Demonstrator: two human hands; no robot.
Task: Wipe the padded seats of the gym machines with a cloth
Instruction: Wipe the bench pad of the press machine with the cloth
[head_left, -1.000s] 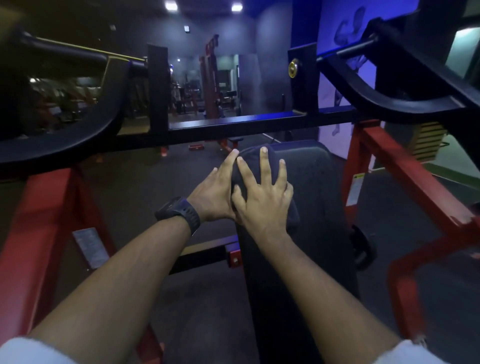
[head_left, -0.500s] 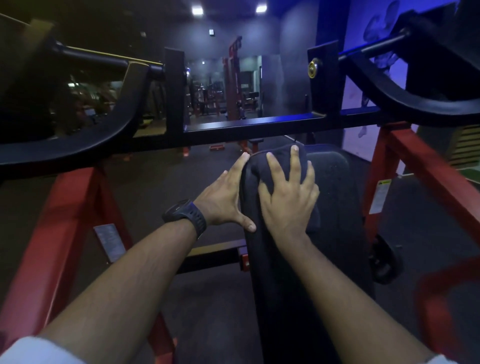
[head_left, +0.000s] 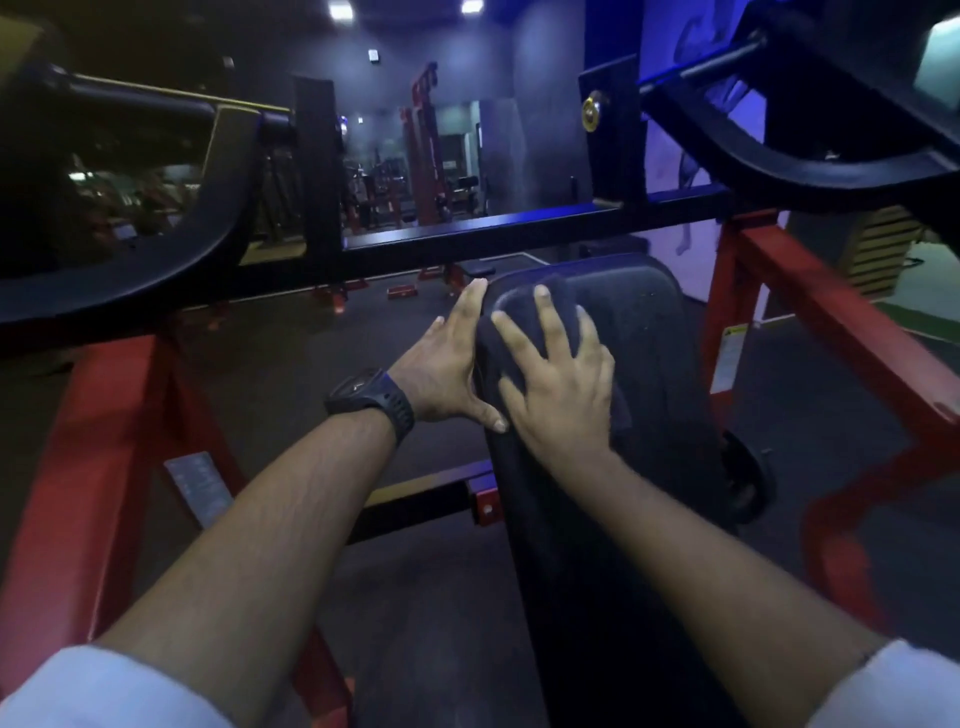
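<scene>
The right hand (head_left: 563, 384) lies flat with its fingers spread and straight, pressing a dark cloth (head_left: 522, 332) onto the upper end of the padded seat (head_left: 654, 338); nothing is pinched or curled round. The cloth looks soft and rumpled, close in colour to the pad, and shows between the fingers and just past the little-finger side. The left hand (head_left: 444, 364) is also uncurled, its straight fingers laid along the pad's left edge and its thumb resting on the top surface beside the right wrist. A black chunky wristwatch (head_left: 371, 400) sits on the left wrist, and white sleeves (head_left: 104, 691) show at the bottom corners.

The pad is long and narrow with a rounded end and a smooth, matt black cover. A black round knob (head_left: 748, 483) sits under its right side. Red square-tube frame legs (head_left: 93, 467) flank it on both sides, the right one bearing a white label (head_left: 730, 358). A black crossbar (head_left: 519, 234) runs just beyond the pad's end, and thick curved black arms (head_left: 779, 156) hang overhead.
</scene>
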